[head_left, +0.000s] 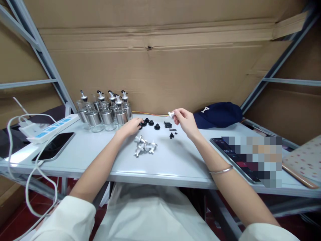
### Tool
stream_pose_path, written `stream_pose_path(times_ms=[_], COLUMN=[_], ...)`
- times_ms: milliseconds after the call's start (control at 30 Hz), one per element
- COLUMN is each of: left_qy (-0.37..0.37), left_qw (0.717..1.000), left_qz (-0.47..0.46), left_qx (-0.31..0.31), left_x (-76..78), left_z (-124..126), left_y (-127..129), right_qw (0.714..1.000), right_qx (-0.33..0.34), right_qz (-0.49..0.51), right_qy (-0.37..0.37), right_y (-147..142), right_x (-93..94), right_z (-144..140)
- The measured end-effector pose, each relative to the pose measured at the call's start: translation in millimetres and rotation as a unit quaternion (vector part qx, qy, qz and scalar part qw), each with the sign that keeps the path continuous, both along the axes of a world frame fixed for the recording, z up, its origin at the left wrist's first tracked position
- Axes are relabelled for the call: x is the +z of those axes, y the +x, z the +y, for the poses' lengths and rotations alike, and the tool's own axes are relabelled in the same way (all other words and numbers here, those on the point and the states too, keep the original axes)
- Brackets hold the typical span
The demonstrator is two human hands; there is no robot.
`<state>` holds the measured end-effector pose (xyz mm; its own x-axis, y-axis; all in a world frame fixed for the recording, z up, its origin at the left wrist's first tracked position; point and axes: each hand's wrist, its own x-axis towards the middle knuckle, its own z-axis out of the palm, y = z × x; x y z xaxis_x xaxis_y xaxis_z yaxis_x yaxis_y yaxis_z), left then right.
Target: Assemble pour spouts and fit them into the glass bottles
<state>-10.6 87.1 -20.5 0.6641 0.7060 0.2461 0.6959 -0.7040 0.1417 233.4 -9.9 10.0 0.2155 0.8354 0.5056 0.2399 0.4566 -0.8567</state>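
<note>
My right hand [185, 121] is raised over the table, fingers pinched on a silver-and-white pourer spout [171, 115]. Lower down on the left, my left hand [132, 126] reaches to a cluster of black ring-shaped stoppers [156, 126]. Its fingertips are closed round one black stopper [140, 127], mostly hidden by them. Several more pourer spouts [144, 146] lie in a loose heap in front of the left hand. Below the right hand are a pile of small black levers [168, 125] and some tiny black caps [172, 135].
Glass bottles [107, 117] with steel bands crowd the back left, several topped with pourers. A power strip [54, 130], white cables and a phone [54, 146] occupy the left end. On the right are a navy cap [219, 114] and a tablet [235, 157], partly blurred out. Cardboard [160, 73] walls the back.
</note>
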Motion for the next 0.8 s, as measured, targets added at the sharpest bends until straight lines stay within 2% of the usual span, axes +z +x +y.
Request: stream_pose_path(times_ms=[133, 300, 433, 533, 633, 700, 800], left_qy=[0.002, -0.004, -0.004, 0.001, 0.0, -0.044, -0.157], left_qw=[1.0, 1.0, 1.0, 1.0, 0.995, 0.98, 0.932], left_qz=[0.01, -0.007, -0.013, -0.027, -0.102, -0.193, -0.325], left_qx=[0.0, 0.019, 0.0, -0.003, -0.009, -0.014, -0.037], left_x=[-10.3, -16.0, -18.1, -11.0, 4.3, 15.0, 25.0], left_z=[7, 14, 15, 8, -5, -16, -30], left_y=[1, 1, 0, 1, 6, 12, 25], right_qw=[1.0, 1.0, 0.999, 0.999, 1.0, 1.0, 0.999], right_qx=[0.009, 0.021, 0.031, 0.031, 0.026, 0.022, 0.039], right_qz=[0.0, -0.002, -0.009, -0.01, -0.004, 0.007, 0.011], right_qy=[-0.011, -0.015, -0.017, -0.015, -0.009, -0.012, -0.02], right_y=[-3, -5, -7, -8, -8, -8, -9], right_x=[-0.1, -1.1, -0.9, 0.2, 0.4, -0.1, -1.0], right_z=[-1, -1, -3, -4, -5, -4, -4])
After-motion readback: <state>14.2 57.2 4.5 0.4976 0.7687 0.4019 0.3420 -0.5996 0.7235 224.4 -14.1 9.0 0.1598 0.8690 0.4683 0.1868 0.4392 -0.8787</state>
